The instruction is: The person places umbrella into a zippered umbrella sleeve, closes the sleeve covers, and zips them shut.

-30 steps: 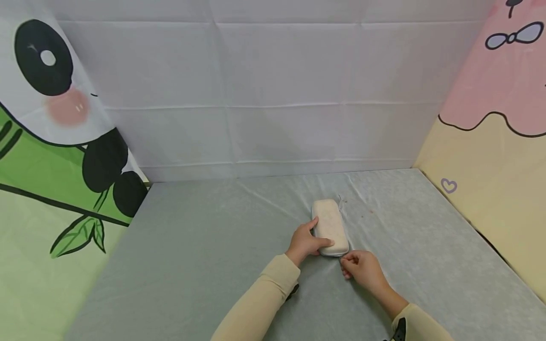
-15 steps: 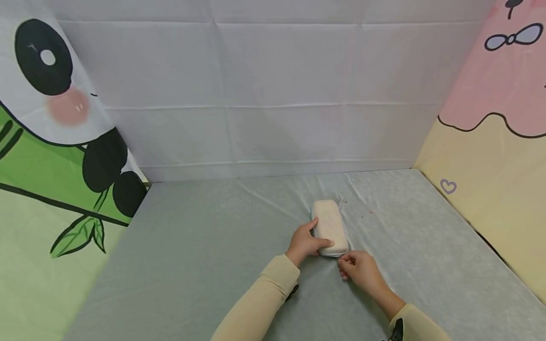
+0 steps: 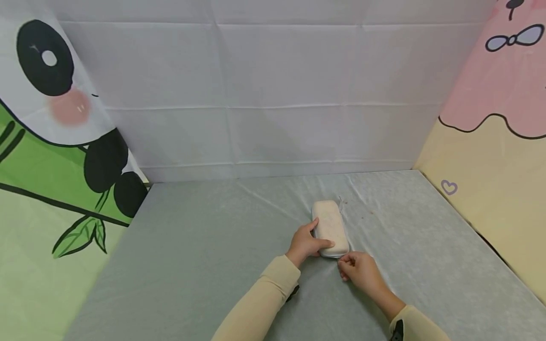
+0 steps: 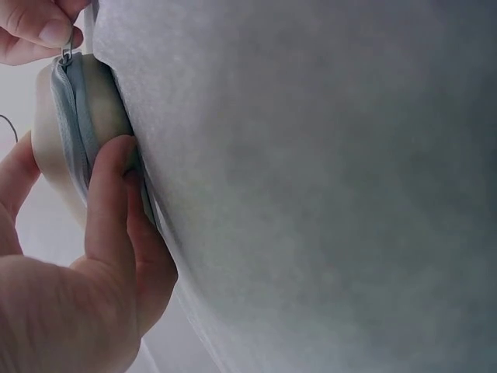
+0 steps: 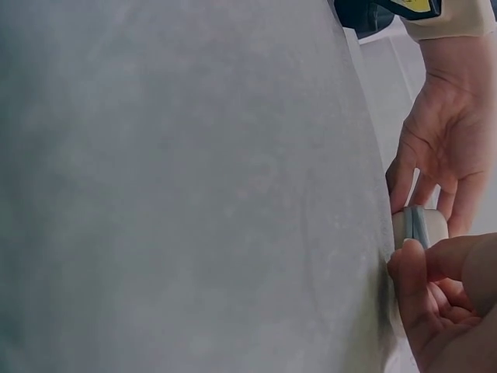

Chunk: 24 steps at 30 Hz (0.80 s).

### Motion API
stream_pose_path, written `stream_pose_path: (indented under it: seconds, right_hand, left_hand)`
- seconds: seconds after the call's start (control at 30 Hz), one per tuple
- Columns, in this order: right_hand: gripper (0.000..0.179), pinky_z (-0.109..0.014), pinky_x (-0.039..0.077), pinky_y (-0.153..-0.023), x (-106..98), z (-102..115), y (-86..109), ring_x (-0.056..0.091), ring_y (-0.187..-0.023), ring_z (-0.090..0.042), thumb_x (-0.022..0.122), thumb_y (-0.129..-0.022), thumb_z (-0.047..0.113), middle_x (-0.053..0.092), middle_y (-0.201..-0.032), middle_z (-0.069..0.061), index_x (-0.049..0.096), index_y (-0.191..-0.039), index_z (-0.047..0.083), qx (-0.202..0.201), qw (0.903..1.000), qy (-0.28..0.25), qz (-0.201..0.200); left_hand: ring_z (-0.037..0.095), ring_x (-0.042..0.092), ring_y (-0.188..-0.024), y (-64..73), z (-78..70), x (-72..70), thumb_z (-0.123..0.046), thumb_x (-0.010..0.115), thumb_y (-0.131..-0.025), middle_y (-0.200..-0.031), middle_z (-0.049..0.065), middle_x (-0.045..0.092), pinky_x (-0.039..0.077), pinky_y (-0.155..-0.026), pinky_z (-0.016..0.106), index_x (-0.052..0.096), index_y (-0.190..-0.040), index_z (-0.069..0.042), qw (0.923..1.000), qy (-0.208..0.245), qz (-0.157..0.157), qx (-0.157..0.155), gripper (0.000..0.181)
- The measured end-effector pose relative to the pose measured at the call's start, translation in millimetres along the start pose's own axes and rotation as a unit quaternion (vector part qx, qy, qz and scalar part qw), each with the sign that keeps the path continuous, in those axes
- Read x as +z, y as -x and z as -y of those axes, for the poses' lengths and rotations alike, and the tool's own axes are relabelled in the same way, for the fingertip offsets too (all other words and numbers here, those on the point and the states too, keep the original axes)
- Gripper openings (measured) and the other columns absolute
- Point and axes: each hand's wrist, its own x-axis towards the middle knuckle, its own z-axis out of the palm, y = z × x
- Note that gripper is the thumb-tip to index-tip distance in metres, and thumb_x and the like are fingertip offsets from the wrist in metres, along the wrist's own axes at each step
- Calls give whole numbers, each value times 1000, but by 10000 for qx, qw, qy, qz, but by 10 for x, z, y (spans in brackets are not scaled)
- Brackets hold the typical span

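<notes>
A cream zippered case point(image 3: 330, 220) lies on the grey cloth, its long side pointing away from me. My left hand point(image 3: 305, 243) grips the case's left side near its close end, thumb across the top. In the left wrist view, a grey-blue zipper point(image 4: 76, 124) runs round the case's side, with a small metal zipper pull point(image 4: 67, 53) at its upper end. My right hand point(image 3: 363, 272) pinches that zipper pull at the near end of the case. The right wrist view shows the right thumb and forefinger close together there, hiding the pull.
Grey cloth point(image 3: 204, 246) covers the table, with light creases. A white sheet point(image 3: 273, 94) hangs behind it. Printed cartoon panels stand at left point(image 3: 38, 265) and right point(image 3: 503, 189). Small brownish specks point(image 3: 371, 212) lie right of the case, and a thin cord point(image 3: 341, 202) by its far end.
My right hand has shifted slightly left along the near end of the case. The left hand and the case have stayed in place.
</notes>
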Motion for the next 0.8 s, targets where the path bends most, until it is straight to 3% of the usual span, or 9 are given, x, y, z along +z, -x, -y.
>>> stream_pose_path:
  seconds: [0.8]
  right_hand:
    - [9,-23,47,-43,44,39,11,56,-46,-13,62,-81,-8,60,-57,-5,65,-73,-4,-201,9998,-32,80]
  left_hand:
    - [20,59,-54,18,6,-10,-17,83,-70,-133,21,47,52,-51,32,42,-142,-14,10000,71,32,29,82]
